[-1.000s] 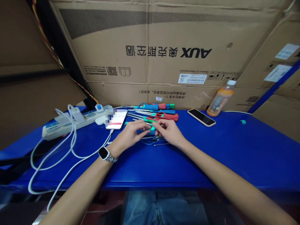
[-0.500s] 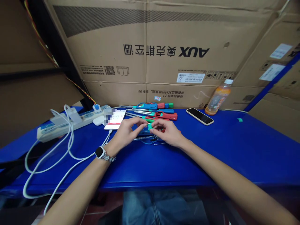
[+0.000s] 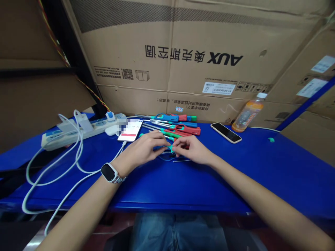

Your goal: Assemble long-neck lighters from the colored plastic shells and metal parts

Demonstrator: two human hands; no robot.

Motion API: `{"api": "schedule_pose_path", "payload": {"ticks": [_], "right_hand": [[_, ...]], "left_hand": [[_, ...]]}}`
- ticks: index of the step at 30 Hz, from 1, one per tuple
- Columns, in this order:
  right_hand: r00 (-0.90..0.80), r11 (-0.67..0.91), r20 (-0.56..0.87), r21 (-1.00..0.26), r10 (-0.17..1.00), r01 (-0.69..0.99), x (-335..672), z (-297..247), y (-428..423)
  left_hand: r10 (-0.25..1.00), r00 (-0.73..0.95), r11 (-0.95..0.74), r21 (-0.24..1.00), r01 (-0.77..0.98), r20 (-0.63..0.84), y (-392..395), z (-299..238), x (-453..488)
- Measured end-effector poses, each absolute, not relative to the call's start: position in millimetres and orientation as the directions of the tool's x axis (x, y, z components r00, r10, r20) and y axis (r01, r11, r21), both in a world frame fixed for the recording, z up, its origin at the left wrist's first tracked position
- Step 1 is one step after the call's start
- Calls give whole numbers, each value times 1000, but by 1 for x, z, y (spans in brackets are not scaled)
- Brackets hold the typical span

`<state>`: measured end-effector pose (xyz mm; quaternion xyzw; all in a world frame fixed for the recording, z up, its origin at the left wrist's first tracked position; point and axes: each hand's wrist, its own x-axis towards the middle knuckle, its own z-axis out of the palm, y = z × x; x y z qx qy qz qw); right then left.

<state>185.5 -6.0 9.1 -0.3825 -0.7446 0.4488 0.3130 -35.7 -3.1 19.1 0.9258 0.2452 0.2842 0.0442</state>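
My left hand [image 3: 149, 148] and my right hand [image 3: 192, 149] meet over the blue table, both closed in a pinch. Between their fingertips is a small teal-green plastic piece [image 3: 171, 149], partly covered by the fingers. Just behind the hands lie several long-nozzle gas lighters, among them a blue lighter [image 3: 170, 118] and a red lighter [image 3: 187, 130]. Beneath the fingers, a thin metal rod [image 3: 181, 160] and part of a blue loop show; the rest there is hidden.
A phone with a lit screen [image 3: 130, 131] lies left of the lighters, beside a power strip [image 3: 78, 130] with white cables. To the right are a dark phone [image 3: 226, 132], an orange drink bottle [image 3: 248, 113] and a small green piece [image 3: 271, 139]. A large cardboard box [image 3: 125, 101] stands behind.
Both hands have come closer together and lower around the teal-green piece. My left hand has turned so that its back faces up more. The camera view has shifted slightly.
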Motion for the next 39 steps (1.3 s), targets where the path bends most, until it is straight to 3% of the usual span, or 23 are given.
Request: {"api": "schedule_pose_path", "payload": {"ticks": [5, 9, 11, 14, 18, 20, 28, 39], "right_hand": [[-537, 300, 88, -898, 839, 322, 183, 2, -4], [-523, 367, 135, -853, 841, 370, 181, 4, -3], [-505, 504, 257, -741, 824, 444, 186, 7, -5], [-585, 723, 425, -423, 691, 546, 198, 7, -12], [-714, 814, 407, -162, 570, 557, 210, 0, -20], [-724, 818, 396, -154, 564, 554, 211, -3, -22], [-687, 783, 375, -320, 622, 534, 210, -7, -21], [-697, 777, 347, -345, 627, 527, 212, -6, -21]], "left_hand": [[519, 726, -853, 210, 479, 451, -5, 17, -34], [549, 722, -836, 287, 468, 421, -3, 17, -41], [579, 710, -813, 341, 471, 401, -2, 18, -44], [637, 693, -764, 395, 510, 337, 0, 17, -47], [686, 689, -714, 401, 574, 236, 0, 15, -43], [689, 692, -710, 395, 583, 218, -1, 14, -40], [683, 692, -715, 406, 569, 232, 3, 5, -39], [676, 690, -725, 402, 559, 259, 1, 2, -31]]}}
